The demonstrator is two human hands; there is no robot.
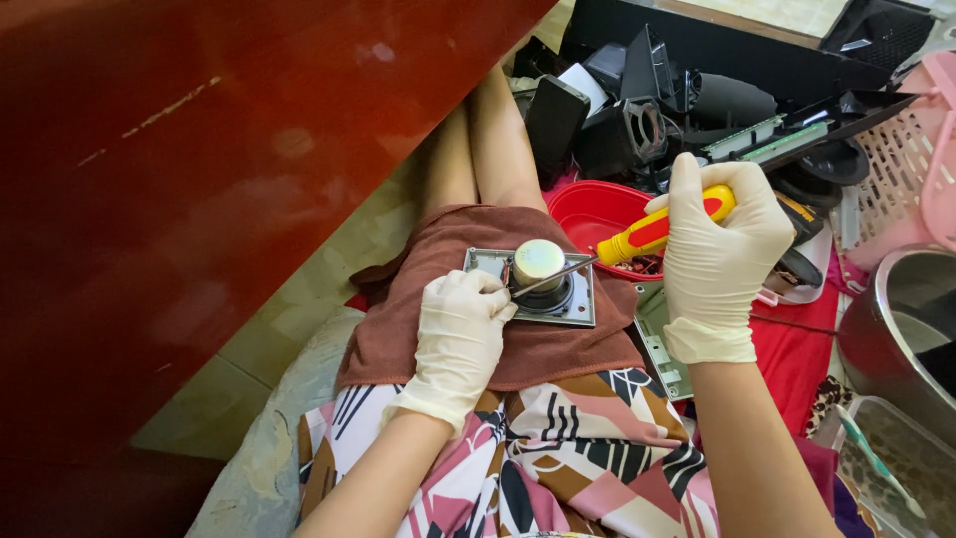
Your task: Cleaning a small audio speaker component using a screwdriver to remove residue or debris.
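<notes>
A dark red wooden panel (pixel 189 189) fills the left of the view. The person sits with a brown towel (pixel 478 349) spread over the lap, and on it lies a small speaker driver (pixel 543 284) — square metal frame, round magnet on top. The right forearm comes up from the lower edge, wrist bent inward, and the gloved right hand (pixel 719 261) is closed around the yellow-and-red handle of a screwdriver (pixel 637 239), its shaft slanting down-left to the magnet's base. The left hand (pixel 460 334), also gloved, curls its fingers onto the driver's frame, pinning it to the towel. Behind lies a red bowl (pixel 596 211) — just beside the screwdriver handle.
</notes>
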